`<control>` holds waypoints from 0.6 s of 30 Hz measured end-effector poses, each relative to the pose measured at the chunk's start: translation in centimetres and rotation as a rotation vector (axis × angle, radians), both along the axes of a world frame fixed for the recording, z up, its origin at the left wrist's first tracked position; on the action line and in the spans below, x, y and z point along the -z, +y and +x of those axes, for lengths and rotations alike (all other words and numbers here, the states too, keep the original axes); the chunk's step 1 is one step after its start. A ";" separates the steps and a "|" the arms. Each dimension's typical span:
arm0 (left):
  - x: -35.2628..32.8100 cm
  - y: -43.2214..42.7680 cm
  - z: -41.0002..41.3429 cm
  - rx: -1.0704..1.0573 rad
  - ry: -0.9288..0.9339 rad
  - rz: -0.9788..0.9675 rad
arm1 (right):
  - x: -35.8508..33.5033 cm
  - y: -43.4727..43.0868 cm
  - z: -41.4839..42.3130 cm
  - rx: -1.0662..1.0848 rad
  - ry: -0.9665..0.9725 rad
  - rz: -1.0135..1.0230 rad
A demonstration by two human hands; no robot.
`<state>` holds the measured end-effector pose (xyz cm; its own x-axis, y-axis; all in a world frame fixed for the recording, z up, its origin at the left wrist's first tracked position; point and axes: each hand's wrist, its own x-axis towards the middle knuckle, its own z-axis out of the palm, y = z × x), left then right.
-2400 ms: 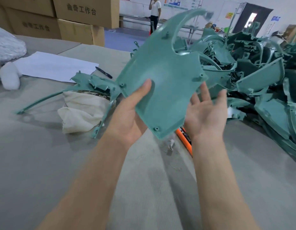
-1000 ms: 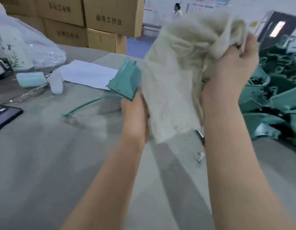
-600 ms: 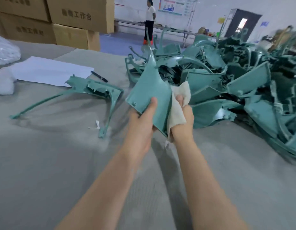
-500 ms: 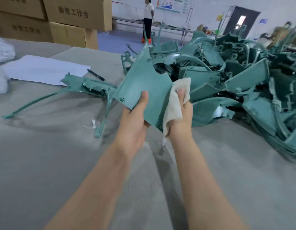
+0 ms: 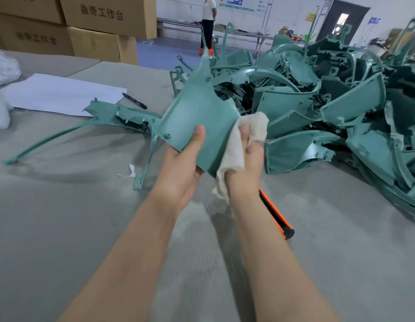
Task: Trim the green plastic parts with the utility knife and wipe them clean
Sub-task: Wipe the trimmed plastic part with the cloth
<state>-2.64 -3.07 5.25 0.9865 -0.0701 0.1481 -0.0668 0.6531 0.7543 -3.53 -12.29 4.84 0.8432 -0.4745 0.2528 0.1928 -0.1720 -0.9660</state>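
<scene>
My left hand [image 5: 182,169] grips the lower edge of a curved green plastic part [image 5: 199,112], thumb on its front face, holding it up above the table. My right hand [image 5: 247,163] clutches a cream cloth [image 5: 236,147] and presses it against the part's right edge. An orange and black utility knife [image 5: 277,217] lies on the table just behind my right forearm. Another long green part [image 5: 113,119] lies flat to the left.
A big heap of green plastic parts [image 5: 329,96] fills the right side of the grey felt table [image 5: 74,217]. White paper [image 5: 60,94] and a black pen [image 5: 134,101] lie at the back left, near cardboard boxes [image 5: 92,24]. A person [image 5: 209,22] stands far behind.
The cloth, earlier lifted high in my right hand, is now bunched against the part's right edge. The part has stayed in my left hand, and the knife has come into view.
</scene>
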 end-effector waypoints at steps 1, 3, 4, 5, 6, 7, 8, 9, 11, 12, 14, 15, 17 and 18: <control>0.0 -0.2 -0.1 0.009 -0.007 0.037 | 0.2 -0.5 -0.4 -0.009 0.053 0.047; -0.1 0.0 -0.3 0.022 -0.026 0.059 | 0.3 -1.5 -0.8 -0.023 0.076 0.249; -0.1 0.3 -0.3 0.020 -0.034 0.039 | 0.0 -2.1 -0.9 -0.038 0.069 0.414; -0.2 0.7 -0.2 0.009 -0.031 0.024 | -0.6 -2.7 -0.8 -0.035 0.081 0.578; -0.2 1.1 0.0 -0.020 -0.021 0.027 | -1.0 -3.6 -0.8 -0.021 0.081 0.704; -0.2 1.4 0.2 -0.059 -0.014 0.050 | -1.6 -4.3 -0.9 -0.019 0.068 0.787; -0.1 1.6 0.3 -0.106 -0.014 0.098 | -2.1 -4.6 -0.9 -0.048 0.042 0.817; 0.0 1.5 0.3 -0.152 -0.015 0.159 | -2.6 -4.7 -0.9 -0.099 -0.003 0.809; 0.3 1.1 0.4 -0.229 -0.028 0.276 | -3.5 -4.1 -0.8 -0.154 -0.107 0.582; 0.4 0.8 0.4 -0.258 -0.038 0.320 | -3.5 -3.6 -0.7 -0.159 -0.146 0.387; 0.6 0.5 0.2 -0.308 -0.096 0.393 | -3.1 -2.0 -0.8 -0.122 -0.187 0.023; 0.5 0.3 0.1 -0.311 -0.144 0.416 | -2.6 -1.4 -0.5 -0.056 -0.200 -0.150; 0.2 0.0 -0.4 -0.264 -0.239 0.413 | -1.4 -0.2 -0.1 0.058 -0.218 -0.469; 0.1 -0.1 -0.7 -0.233 -0.270 0.398 | -1.0 0.1 0.1 0.041 -0.213 -0.561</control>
